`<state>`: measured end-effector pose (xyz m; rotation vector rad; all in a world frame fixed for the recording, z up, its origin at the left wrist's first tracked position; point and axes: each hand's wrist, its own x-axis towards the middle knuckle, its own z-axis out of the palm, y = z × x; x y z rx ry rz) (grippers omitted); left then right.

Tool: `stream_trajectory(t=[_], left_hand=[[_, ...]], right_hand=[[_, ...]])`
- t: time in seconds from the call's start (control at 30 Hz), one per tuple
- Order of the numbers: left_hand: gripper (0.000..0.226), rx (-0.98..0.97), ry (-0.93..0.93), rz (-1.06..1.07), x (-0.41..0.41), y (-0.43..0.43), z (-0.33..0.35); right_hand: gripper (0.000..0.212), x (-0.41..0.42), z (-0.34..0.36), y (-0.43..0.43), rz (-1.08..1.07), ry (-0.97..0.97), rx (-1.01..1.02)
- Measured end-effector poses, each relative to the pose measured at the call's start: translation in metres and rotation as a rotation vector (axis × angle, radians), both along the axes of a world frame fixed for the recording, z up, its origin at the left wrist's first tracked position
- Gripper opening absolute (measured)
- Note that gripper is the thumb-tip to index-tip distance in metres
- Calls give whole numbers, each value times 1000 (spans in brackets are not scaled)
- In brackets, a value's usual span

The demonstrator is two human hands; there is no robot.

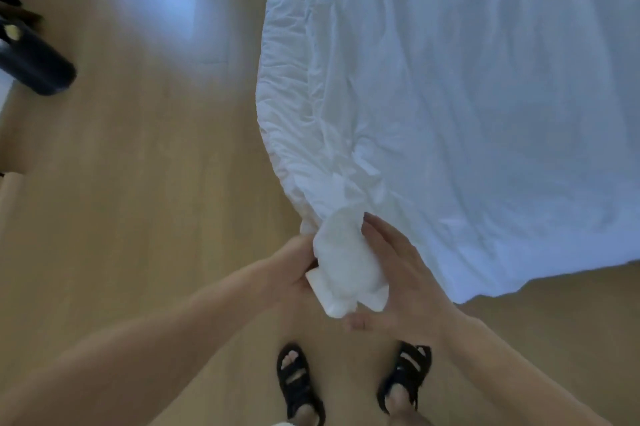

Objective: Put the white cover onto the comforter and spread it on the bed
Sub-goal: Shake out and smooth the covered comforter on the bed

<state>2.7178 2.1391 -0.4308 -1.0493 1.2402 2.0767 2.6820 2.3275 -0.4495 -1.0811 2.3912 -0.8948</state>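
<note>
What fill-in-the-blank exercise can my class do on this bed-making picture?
1. The left hand and the right hand hold one bunched ____ of the white cover.
2. The person stands on a ____ floor.
3. The sandals on the feet are ____.
Missing words: corner; wooden; black.

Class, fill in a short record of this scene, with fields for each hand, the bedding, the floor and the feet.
left hand: grips the bunched corner
right hand: cups that corner, thumb beneath its tip
white bedding: spread out, wrinkled
floor: pale wood
feet: in black sandals
</note>
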Motion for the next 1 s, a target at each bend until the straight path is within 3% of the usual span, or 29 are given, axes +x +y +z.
stream_trajectory(t=[0.13,0.27,0.37,0.5,0.63,0.8,1.0], left_hand=[[24,-18,44,-22,-29,45,34],[21,28,64,-2,-64,90,66],[29,24,71,80,-92,127,93],[33,74,228,180,-133,169,125],[32,61,386,118,-185,196,154],[35,-256,317,120,-260,198,134],[72,-763,160,-168,-362,235,52]], right_hand=[[85,-17,17,28,-152,203,-110],[46,-56,38,76,-331,0,-143],[38,-89,58,116,-413,-72,-181],[29,-145,93,159,-500,-119,-293],[21,-210,125,187,-654,-378,-488],[13,-321,142,226,-852,-619,-698],[21,-462,148,314,-1067,-711,-811]])
